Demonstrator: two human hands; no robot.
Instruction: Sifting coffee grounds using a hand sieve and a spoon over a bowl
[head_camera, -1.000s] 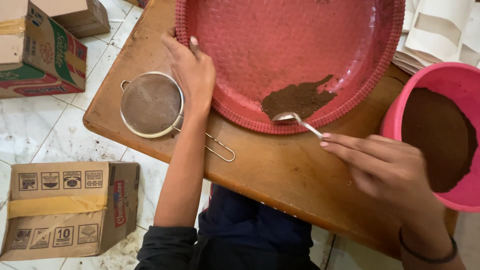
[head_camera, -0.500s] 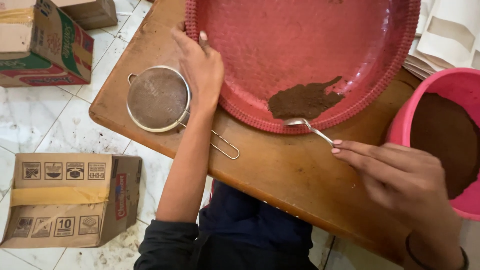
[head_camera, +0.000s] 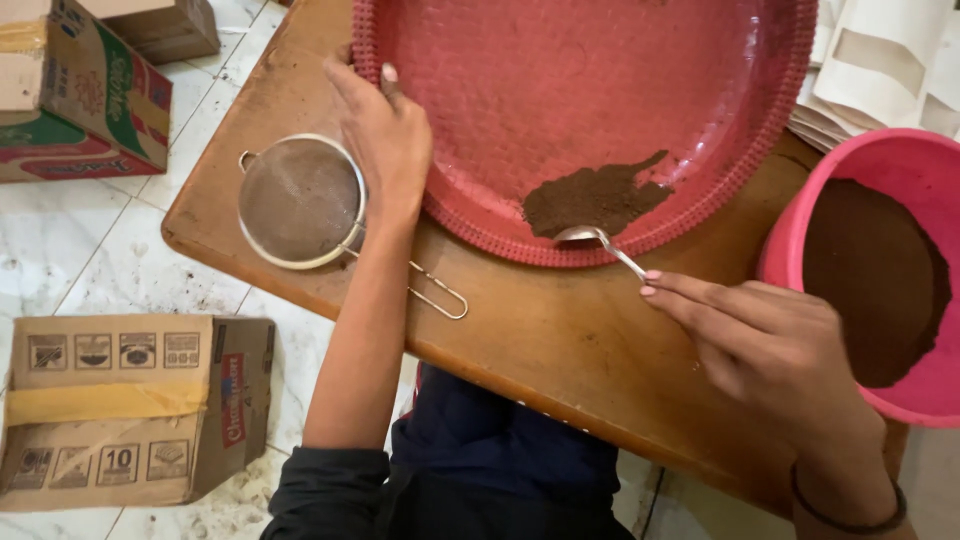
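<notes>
Most brown powder already sat in the pink tub at right; a small heap remained on the red tray. Right hand pinched a spoon beside it; left hand gripped the tray's rim.

The big red tray looks like matt, pebbled plastic, its rim ribbed. The spoon and wire-mesh sieve at 9 o'clock are shiny metal, on a smooth, worn wooden table.
</notes>
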